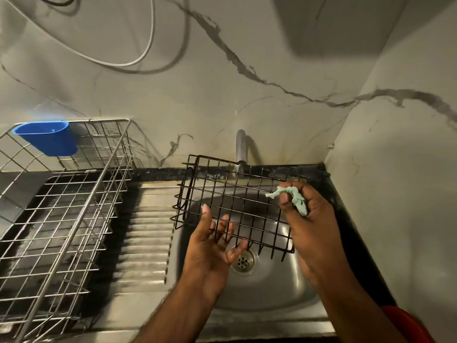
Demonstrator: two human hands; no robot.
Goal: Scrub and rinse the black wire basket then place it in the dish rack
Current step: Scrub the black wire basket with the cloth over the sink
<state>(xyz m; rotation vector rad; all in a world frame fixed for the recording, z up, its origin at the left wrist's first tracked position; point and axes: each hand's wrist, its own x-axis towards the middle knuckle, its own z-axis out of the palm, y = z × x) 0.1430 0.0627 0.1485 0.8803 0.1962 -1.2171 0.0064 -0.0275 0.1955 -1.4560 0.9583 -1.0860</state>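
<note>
Mid-scrub over the sink [284,300]: left hand [210,246] cradling black wire basket [235,201] on loose fingers, right hand [306,214] pinching crumpled green cloth [294,198]. Rinsing and dish rack [61,219] placement pending.

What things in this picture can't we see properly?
- Head view: whether water runs from the tap can't be told; its spout sits behind the black wire basket.
- The left hand has its fingers behind the wires, so its hold is unclear.
- The greenish scrub cloth is bunched in the right hand; its kind is hidden.
- The dish rack is cut by the left edge.
- A red thing is cut at the bottom corner.
</note>
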